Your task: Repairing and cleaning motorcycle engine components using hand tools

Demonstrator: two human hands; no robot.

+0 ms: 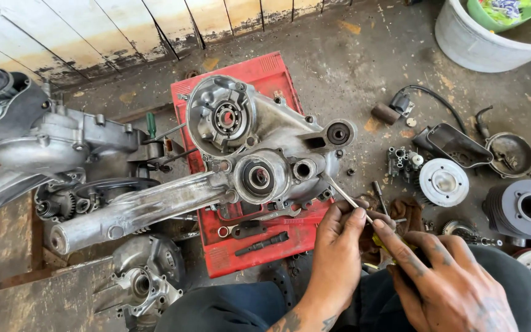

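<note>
A grey metal engine casing (259, 154) with two round bearing seats lies across a red plastic tray (265, 71). A screwdriver (345, 197) points its thin metal shaft at the casing's lower right edge. My left hand (336, 252) pinches the shaft near the handle. My right hand (447, 276) grips the yellow and black handle, which is mostly hidden under the fingers. Both hands sit just right of the tray, above my dark trousers.
Another engine block (50, 138) and a smaller casing (145, 280) lie at left. A finned cylinder (523, 212), a round cylinder head (444, 181), a black cover (459, 144) and small parts lie at right. A grey tub (474, 43) stands top right. Wooden planks run along the back.
</note>
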